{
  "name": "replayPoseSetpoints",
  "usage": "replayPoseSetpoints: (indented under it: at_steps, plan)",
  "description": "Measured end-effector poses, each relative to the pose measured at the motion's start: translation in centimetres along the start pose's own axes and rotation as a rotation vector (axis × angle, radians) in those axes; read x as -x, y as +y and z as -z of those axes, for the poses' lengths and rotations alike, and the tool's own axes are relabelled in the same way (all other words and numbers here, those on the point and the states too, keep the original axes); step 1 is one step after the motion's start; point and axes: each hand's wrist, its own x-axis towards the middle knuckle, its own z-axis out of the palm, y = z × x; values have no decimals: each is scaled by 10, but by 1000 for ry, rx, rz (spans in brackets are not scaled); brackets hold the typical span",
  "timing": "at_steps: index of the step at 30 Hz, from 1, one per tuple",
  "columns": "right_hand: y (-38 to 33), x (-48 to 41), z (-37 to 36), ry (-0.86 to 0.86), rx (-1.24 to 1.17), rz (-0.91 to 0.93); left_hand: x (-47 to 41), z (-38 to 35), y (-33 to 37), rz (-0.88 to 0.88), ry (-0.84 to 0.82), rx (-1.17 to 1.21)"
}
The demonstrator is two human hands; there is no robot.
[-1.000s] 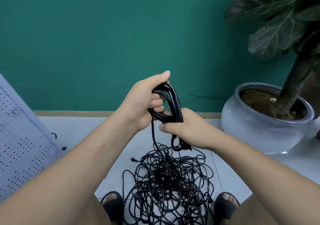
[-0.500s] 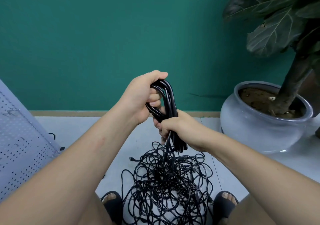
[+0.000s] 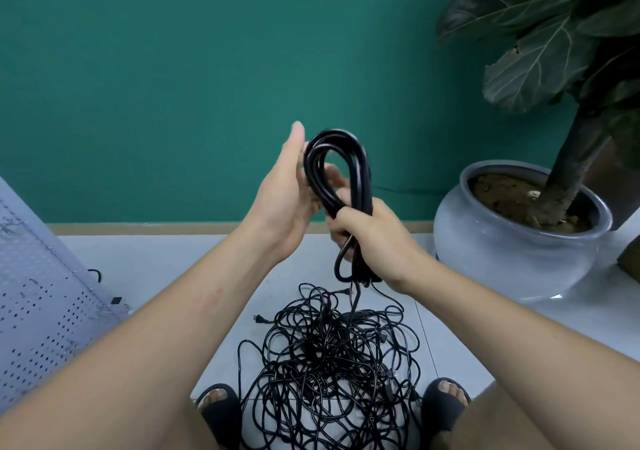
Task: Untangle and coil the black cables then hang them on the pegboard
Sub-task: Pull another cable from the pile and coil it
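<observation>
The right hand [image 3: 375, 238] is gripping the middle of the coiled black cable [image 3: 341, 186], fingers wrapped fully closed around the bundled strands. The left hand [image 3: 289, 193] is lying open against the coil's upper loop, fingers straight, palm touching it. The tangled cables [image 3: 329, 363] are lying on the floor [image 3: 166, 262] between the sandals. The pegboard [image 3: 38, 311] is being cut off at the left edge.

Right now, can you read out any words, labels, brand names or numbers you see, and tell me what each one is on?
None: no readable text shows anywhere.
Coiled cable in the right hand: no legible marking.
Pegboard: holes only, no label.
Plant pot: plain glaze, no print.
Plugs in the tangled cables: too small to tell.
</observation>
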Motion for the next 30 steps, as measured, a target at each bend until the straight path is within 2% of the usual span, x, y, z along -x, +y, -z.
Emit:
replayPoseSetpoints:
  at_steps: [2, 7, 10, 14, 20, 22, 25, 30]
  plan:
    - [-4, -2, 7, 58, -9, 46, 0, 4, -18, 71, -47, -82]
    - [-8, -5, 26, 197, -70, 117, 17, 2, -67, 315, -292, -549]
    - [-10, -6, 34, 267, -116, 132, 30, -7, -83, 398, -338, -579]
    - [-8, -10, 40, 388, -166, 118, 42, -7, -104, 345, -349, -705]
    - [-4, -19, 52, 546, -70, 134, 47, 0, -102, 335, -464, -760]
    - [-5, -22, 57, 584, -29, 151, 47, 3, -98, 340, -506, -846]
    - [-3, -24, 64, 620, 66, 143, 49, 9, -94, 287, -548, -1112]
    - [5, -30, 68, 592, 308, 67, 52, 9, -72, 259, -552, -1093]
